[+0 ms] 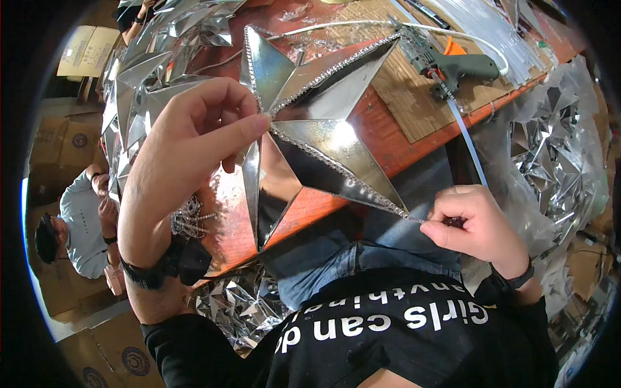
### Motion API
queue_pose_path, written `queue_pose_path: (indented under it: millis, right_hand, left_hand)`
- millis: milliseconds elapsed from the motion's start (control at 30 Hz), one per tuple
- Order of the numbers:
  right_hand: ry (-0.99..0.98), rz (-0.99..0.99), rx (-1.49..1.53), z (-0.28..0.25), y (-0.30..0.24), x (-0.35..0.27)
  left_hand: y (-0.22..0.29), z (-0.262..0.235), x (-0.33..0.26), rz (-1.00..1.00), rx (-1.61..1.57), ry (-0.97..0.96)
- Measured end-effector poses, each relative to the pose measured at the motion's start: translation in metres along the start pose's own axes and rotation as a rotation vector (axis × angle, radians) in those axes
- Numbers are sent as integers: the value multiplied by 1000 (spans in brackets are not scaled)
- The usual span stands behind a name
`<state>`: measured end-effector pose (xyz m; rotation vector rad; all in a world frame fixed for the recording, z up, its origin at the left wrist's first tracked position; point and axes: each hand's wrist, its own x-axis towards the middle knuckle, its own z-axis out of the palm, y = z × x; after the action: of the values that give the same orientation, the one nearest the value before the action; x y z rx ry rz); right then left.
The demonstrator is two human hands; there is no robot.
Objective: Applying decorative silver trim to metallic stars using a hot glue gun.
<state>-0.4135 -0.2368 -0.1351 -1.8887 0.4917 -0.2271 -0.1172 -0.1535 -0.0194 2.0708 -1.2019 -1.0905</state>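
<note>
A large shiny silver star lies on the edge of a reddish wooden table, its ridges trimmed with a glittering bead strip. My left hand pinches the star near its centre, thumb and forefinger pressing the bead strip there. My right hand sits at the star's lower right tip, fingers closed on the end of the bead strip. The strip runs taut along the star's edge between both hands.
A grey and orange glue gun with a white cord lies on a woven mat at the back. Several silver stars pile at left and right. Another person sits low at left among cardboard boxes.
</note>
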Motion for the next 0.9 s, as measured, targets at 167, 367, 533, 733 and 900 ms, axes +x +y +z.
queue_pose_path:
  millis: [167, 367, 533, 733, 900]
  right_hand:
    - [-42, 9, -98, -1, 3, 7]
    - [110, -83, -195, -56, -20, 8]
    - [448, -309, -1006, -82, 4, 68]
    - [131, -357, -1078, -114, 10, 88]
    - [359, -367, -1150, -131, 20, 83]
  left_hand:
    - [-6, -4, -4, -49, -100, 127]
    - [-40, -6, -50, 156, -40, 358]
    - [-52, 38, -73, -65, 310, 225]
    - [-84, 66, -83, -152, -246, 301]
    - [-86, 83, -95, -161, -623, 430]
